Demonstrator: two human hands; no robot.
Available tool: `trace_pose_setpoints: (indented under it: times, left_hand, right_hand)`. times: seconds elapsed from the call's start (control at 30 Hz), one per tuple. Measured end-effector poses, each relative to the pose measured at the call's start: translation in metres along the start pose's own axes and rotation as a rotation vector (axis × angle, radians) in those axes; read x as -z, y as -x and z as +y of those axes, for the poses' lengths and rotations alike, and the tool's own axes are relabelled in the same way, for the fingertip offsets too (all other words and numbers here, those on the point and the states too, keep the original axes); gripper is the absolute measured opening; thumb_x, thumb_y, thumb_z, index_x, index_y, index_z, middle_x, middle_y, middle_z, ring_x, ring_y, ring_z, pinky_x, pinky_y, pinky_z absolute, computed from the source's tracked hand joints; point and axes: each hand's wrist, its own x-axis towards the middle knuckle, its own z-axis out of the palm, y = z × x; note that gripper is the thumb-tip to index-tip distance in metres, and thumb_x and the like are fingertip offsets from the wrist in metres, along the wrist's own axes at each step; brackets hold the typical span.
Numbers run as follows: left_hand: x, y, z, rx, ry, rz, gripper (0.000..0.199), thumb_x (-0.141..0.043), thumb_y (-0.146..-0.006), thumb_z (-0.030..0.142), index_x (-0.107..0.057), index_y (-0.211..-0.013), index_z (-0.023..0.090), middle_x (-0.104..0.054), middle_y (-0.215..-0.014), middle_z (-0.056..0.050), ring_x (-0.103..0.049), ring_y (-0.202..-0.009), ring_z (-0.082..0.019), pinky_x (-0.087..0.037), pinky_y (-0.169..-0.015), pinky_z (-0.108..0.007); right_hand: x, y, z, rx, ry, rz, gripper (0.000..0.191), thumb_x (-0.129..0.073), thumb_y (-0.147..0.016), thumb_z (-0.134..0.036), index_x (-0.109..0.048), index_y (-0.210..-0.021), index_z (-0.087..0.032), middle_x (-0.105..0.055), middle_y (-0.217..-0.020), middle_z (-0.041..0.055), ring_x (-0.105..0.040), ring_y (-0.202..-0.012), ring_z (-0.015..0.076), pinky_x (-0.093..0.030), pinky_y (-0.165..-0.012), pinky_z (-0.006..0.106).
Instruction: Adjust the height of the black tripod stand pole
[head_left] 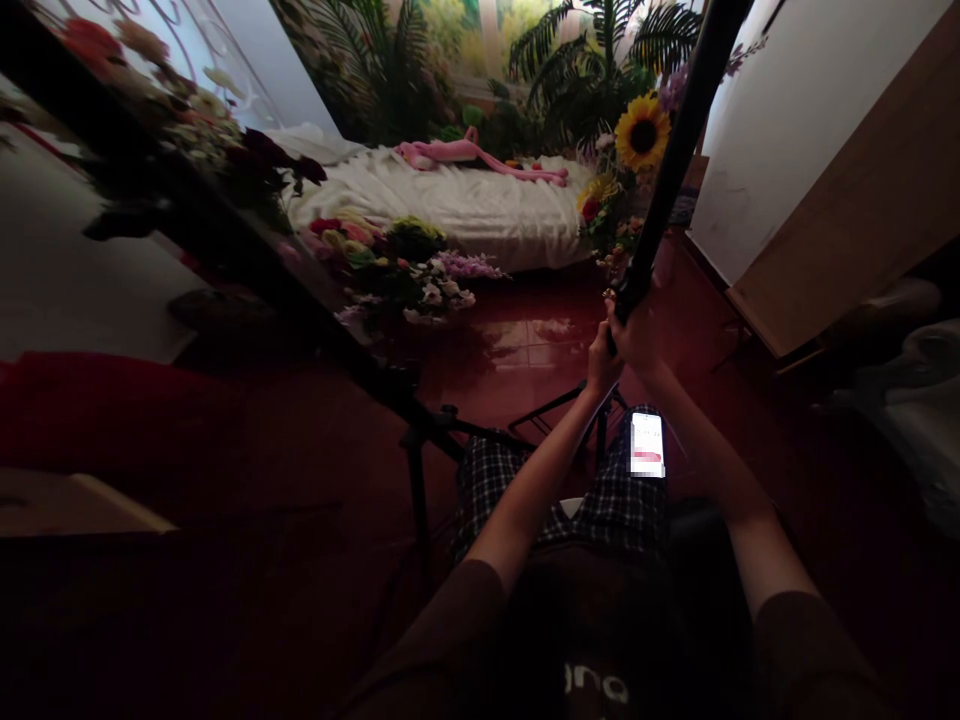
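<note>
Both my hands are closed around a black tripod stand (670, 185), near the lower end of its thick pole. My left hand (602, 358) grips lower down and just to the left. Close against it, my right hand (634, 330) wraps the pole around a joint or knob; its fingers are partly hidden and dim. The stand leans up to the right, and its thin legs show below my hands. A lit phone (647, 446) rests on my right thigh, on the checked shorts (491, 480).
A second black stand (300, 310) slants across the left side. Ahead lies a white-draped bed (517, 225) with a long pink plush toy (450, 152). Artificial flowers (420, 265) and a sunflower (643, 133) flank it. A wooden panel (840, 240) stands right, above the red floor (517, 355).
</note>
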Motion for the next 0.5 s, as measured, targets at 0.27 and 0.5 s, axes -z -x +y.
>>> trace_pose_setpoints:
  times: [0.27,0.5]
  left_hand:
    - [-0.003,0.001,-0.009,-0.001,-0.019,0.016,0.035,-0.062,-0.085,0.028,-0.057,-0.118,0.018,-0.071,-0.086,-0.006,-0.065,-0.073,-0.017,-0.048,-0.064,-0.023]
    - [-0.002,0.000,-0.017,-0.013,-0.035,-0.008,0.037,-0.060,-0.087,0.031,-0.055,-0.121,0.017,-0.071,-0.092,-0.009,-0.067,-0.076,-0.019,-0.049,-0.066,-0.025]
  right_hand:
    - [-0.005,0.008,0.008,0.069,0.051,0.125,0.042,-0.051,-0.090,-0.056,-0.054,-0.119,-0.025,-0.067,-0.103,0.0107,-0.064,-0.106,0.0271,-0.054,-0.086,0.038]
    - [-0.007,0.011,0.008,0.079,0.052,0.197,0.043,-0.053,-0.089,-0.058,-0.053,-0.116,-0.025,-0.066,-0.099,0.0100,-0.063,-0.104,0.0263,-0.055,-0.086,0.038]
